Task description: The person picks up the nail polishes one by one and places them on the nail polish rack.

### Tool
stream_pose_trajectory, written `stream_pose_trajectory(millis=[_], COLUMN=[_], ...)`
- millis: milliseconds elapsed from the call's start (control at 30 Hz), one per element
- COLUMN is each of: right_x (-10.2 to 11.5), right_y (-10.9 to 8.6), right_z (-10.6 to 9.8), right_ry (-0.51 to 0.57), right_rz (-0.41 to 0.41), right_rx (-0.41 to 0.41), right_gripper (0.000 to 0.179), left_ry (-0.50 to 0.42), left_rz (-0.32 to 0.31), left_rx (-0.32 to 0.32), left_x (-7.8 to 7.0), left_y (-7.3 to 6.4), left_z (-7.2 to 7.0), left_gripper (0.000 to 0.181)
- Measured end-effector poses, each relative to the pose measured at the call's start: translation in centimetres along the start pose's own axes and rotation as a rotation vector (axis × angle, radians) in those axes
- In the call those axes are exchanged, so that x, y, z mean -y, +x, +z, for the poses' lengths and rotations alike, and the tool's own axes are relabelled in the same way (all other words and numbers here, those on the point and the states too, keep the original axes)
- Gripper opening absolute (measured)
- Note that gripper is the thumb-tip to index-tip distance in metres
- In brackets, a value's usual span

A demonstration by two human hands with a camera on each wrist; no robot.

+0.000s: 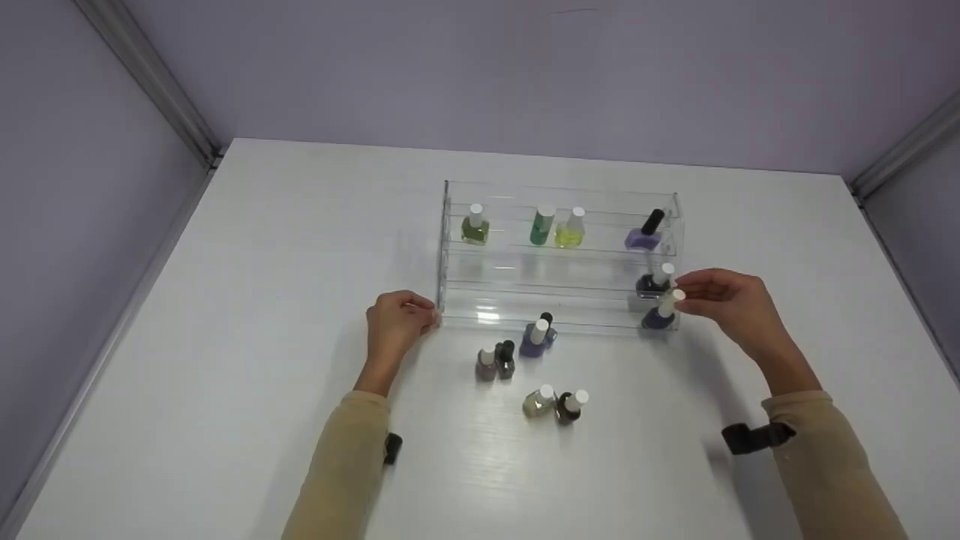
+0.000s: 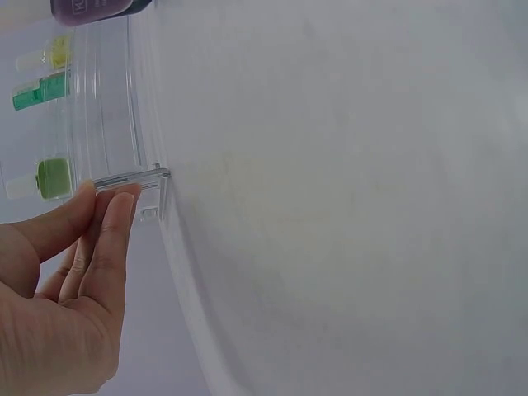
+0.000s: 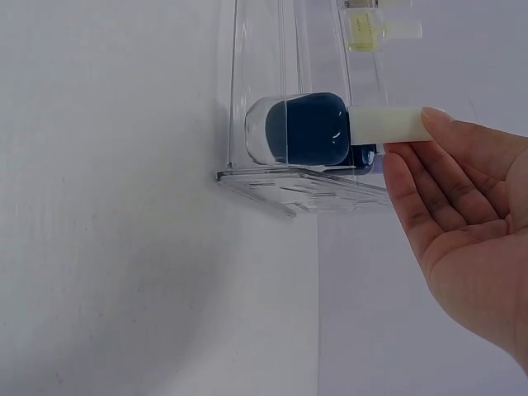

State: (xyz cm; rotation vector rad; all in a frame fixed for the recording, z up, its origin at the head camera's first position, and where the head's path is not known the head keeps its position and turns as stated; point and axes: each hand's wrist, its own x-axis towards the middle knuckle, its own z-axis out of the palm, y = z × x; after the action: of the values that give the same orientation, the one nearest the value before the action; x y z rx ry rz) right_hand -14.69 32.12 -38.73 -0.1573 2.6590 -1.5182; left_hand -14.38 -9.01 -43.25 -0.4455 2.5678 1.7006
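Note:
A clear tiered nail polish rack stands on the white table. My right hand pinches the white cap of a dark blue nail polish bottle, which is at the right end of the rack's front tier. Just behind it, a dark bottle with a white cap occupies the middle tier. At the rack's front left corner, my left hand pinches the edge of the clear side panel between thumb and fingers.
Green, teal, yellow and lilac bottles line the back tier. In front of the rack stand purple bottles, a mauve bottle, a grey one, a pale one and a dark one.

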Motion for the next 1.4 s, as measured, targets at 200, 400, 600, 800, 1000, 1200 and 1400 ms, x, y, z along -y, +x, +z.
stream_pose_trajectory(millis=[200,400,600,800,1000,1200,1400], right_x=[-0.14,-0.37,-0.47,-0.28,-0.34,-0.44,-0.35], right_y=[-0.03,-0.02,0.03,-0.02,-0.09,-0.05,-0.19], right_z=[0.00,0.03,0.15,0.27,0.23,0.18,0.13], right_ry=[-0.007,0.001,-0.003,-0.018,-0.014,0.019,0.020], right_rz=[-0.004,-0.018,-0.018,0.002,0.017,0.007,-0.005], right_rx=[-0.001,-0.001,-0.005,-0.006,0.008,0.026,0.034], right_gripper=[0.038,0.038,0.038,0.038,0.041,0.040,0.039], left_ry=[0.010,0.004,-0.014,0.011,0.013,0.010,0.006], left_rz=[-0.013,0.012,0.014,0.006,-0.008,-0.022,-0.006], left_rx=[0.003,0.004,0.002,-0.003,-0.001,0.002,0.003], left_x=[0.06,0.11,0.15,0.25,0.23,0.19,0.23], left_y=[0.11,0.02,0.01,0.03,0.05,0.04,-0.01], left_z=[0.09,0.06,0.04,0.11,0.19,0.15,0.04], left_gripper=[0.004,0.005,0.004,0.004,0.004,0.004,0.004])
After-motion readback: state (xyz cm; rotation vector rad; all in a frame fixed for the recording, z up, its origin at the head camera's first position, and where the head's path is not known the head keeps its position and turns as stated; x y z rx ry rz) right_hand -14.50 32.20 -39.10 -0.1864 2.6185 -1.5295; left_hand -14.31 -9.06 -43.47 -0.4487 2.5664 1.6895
